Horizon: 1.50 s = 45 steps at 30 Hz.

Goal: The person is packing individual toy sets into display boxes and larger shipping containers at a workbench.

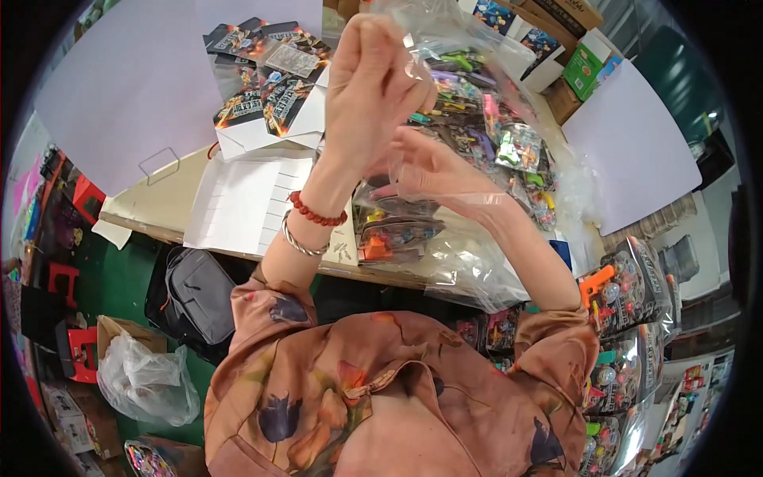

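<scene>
Left grip (373,87) pinches clear bag (469,199) edge; right hand (433,163) inside.

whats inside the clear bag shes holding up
The right hand is inside the clear plastic bag, which the left hand pinches. Anything deeper is blurred by glare.

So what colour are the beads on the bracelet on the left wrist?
Red: the bead bracelet sits beside a silver bangle, seen best in the head view.
</scene>
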{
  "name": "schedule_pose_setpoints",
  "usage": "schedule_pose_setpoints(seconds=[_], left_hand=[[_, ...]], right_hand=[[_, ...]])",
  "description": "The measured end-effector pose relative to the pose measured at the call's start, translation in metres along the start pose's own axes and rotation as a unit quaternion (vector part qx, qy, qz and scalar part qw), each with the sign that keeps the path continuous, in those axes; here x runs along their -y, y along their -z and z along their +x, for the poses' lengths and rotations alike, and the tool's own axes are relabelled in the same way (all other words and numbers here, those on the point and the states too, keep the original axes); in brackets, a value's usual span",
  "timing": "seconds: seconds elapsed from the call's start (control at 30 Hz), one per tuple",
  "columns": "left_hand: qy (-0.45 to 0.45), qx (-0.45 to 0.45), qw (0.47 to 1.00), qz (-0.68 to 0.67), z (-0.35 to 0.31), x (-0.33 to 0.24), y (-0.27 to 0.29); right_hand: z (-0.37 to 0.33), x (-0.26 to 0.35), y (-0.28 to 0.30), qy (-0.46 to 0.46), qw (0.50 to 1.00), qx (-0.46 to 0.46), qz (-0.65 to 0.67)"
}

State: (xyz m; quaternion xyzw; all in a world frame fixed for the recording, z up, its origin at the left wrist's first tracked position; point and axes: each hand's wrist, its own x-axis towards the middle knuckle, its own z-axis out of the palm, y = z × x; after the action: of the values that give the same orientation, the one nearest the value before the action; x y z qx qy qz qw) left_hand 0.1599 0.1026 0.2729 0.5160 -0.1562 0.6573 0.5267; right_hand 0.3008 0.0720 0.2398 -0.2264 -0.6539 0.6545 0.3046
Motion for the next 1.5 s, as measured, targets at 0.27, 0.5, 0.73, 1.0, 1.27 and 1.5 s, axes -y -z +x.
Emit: schedule_pose_setpoints(seconds=[0.27,0.5,0.73,1.0,1.27,1.5], left_hand=[[-0.133,0.086,0.964,0.214,0.024,-0.005,-0.025],[0.059,0.064,0.994,-0.07,0.037,-0.026,0.019],[0.088,-0.185,0.979,0.011,-0.047,-0.019,0.034],[0.198,-0.18,0.917,0.297,-0.056,0.0,-0.017],[0.214,-0.22,0.875,0.376,-0.059,0.012,0.071],[0.282,-0.208,0.802,0.484,-0.137,0.056,0.113]], right_hand=[[-0.001,0.023,-0.006,-0.034,0.998,0.012,-0.049],[-0.025,0.045,-0.002,-0.014,0.957,-0.226,-0.182],[-0.043,0.041,0.021,0.04,0.899,-0.361,-0.245],[-0.027,0.024,0.016,0.143,0.548,-0.41,-0.714],[0.0,0.013,0.06,-0.087,0.865,-0.316,-0.379],[-0.018,-0.089,0.094,-0.136,0.82,-0.302,-0.466]])
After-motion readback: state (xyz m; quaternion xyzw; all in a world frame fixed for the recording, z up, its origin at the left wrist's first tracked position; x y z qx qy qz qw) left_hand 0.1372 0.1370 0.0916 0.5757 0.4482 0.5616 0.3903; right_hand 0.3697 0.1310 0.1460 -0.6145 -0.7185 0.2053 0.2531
